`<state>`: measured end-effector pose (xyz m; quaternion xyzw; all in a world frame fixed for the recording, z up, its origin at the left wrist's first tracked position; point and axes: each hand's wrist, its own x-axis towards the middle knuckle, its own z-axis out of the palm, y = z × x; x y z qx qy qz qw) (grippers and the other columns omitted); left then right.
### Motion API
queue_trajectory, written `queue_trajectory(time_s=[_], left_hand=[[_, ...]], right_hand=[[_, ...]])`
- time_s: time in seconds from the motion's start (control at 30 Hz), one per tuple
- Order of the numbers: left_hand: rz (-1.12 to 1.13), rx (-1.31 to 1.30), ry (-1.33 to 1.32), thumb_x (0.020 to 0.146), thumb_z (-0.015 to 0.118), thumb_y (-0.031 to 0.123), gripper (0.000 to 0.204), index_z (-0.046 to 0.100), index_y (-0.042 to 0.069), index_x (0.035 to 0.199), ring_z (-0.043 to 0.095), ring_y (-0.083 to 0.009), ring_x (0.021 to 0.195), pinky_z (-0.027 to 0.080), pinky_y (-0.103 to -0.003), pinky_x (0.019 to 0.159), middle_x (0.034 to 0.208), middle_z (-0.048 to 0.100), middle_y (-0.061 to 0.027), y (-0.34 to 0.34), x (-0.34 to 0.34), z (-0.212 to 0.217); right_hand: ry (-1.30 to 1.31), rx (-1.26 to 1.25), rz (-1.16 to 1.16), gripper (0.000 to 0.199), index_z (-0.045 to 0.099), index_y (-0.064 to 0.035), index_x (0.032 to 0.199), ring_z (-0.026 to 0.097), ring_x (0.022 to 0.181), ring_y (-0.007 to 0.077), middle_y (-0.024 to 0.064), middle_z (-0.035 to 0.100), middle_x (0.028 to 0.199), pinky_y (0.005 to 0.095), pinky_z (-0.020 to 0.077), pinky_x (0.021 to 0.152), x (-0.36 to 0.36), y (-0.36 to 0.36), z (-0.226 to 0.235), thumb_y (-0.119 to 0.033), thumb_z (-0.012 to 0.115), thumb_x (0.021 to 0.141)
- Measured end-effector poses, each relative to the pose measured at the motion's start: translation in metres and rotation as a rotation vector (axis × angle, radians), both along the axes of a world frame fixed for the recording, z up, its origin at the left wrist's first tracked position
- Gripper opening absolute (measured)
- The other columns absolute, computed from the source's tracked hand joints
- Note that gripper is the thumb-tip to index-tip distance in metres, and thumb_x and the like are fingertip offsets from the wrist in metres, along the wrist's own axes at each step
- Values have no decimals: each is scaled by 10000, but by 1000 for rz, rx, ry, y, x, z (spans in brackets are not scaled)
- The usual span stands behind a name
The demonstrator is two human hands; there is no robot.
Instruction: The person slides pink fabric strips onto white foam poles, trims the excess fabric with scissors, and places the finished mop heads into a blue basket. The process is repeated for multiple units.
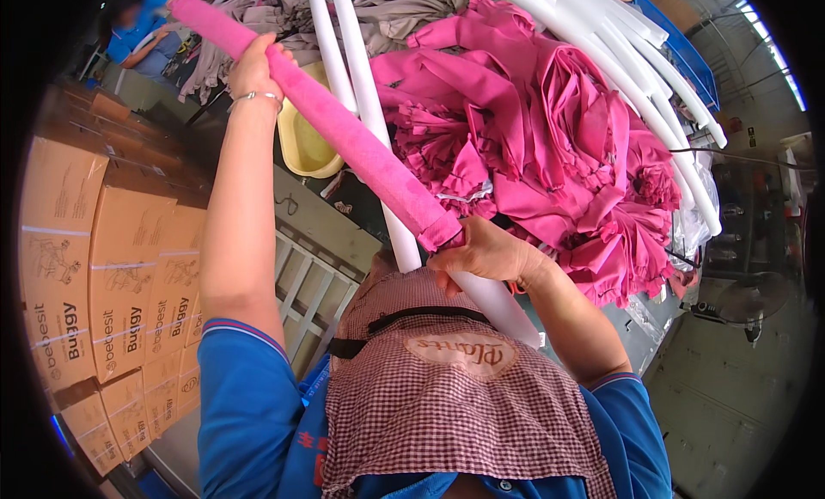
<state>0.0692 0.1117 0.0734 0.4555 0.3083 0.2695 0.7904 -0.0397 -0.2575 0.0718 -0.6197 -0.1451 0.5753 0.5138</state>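
Observation:
A long pink fabric sleeve [344, 138] stretches diagonally from the upper left down to the middle, filled out to a tube shape. Near its far end, my left hand [256, 69] is wrapped round it with the arm stretched out. My right hand [485, 254] grips the gathered near end in front of my apron. Below that hand a white foam tube [497, 306] sticks out towards the lower right; my fingers hide whether it runs into the sleeve. Two more white foam tubes [365, 95] pass under the sleeve.
A large heap of pink fabric sleeves [550, 138] covers the table, with white foam tubes [619, 61] behind it. Left of it stand a yellow basin [296, 142] and greyish fabric [404, 13]. Stacked cartons [129, 267] line the left. A person [142, 39] works at the far left.

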Motion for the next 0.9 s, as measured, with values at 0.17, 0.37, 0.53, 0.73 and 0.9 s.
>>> queue_trajectory(time_s=[0.17, 0.37, 0.53, 0.73, 0.9], left_hand=[[-14, 89, 17, 808, 696, 154, 225, 572, 23, 943, 591, -219, 712, 504, -370, 630, 783, 591, -61, 7, -27, -21], [285, 1353, -108, 760, 751, 159, 483, 513, -37, 1131, 559, -284, 943, 449, -381, 830, 1086, 569, -170, -53, -100, 39], [-766, 2197, -207, 639, 744, 276, 681, 509, 125, 1260, 457, -289, 1197, 256, -563, 1037, 1135, 531, -157, -233, -163, 52], [-1497, 1690, 287, 664, 762, 276, 451, 577, 84, 1028, 615, -340, 751, 483, -442, 685, 817, 610, -126, -189, -182, 12], [-1605, 1021, 312, 684, 772, 329, 585, 530, -1, 1102, 619, -386, 790, 471, -429, 711, 868, 638, -189, -164, -193, -29]], right_hand=[[-98, -41, -51, 283, 573, 34, 1001, 629, 575, 165, 89, 641, 779, 279, 529, 541, -1, -22, -18, -180, 660, 837], [-651, -35, -59, 344, 576, 8, 1031, 614, 661, 121, 80, 651, 750, 280, 500, 641, 26, -63, -27, -210, 718, 805], [-575, 274, -97, 348, 592, -23, 1069, 604, 728, 120, 40, 647, 776, 290, 505, 697, 16, -47, -29, -193, 731, 799], [171, 166, -694, 411, 634, -3, 1089, 667, 892, 267, 162, 671, 1017, 349, 511, 773, -15, -125, -111, -308, 684, 818], [-934, -833, -468, 319, 587, -11, 990, 640, 804, 381, 219, 650, 916, 434, 511, 757, -88, -136, -225, -135, 659, 705]])
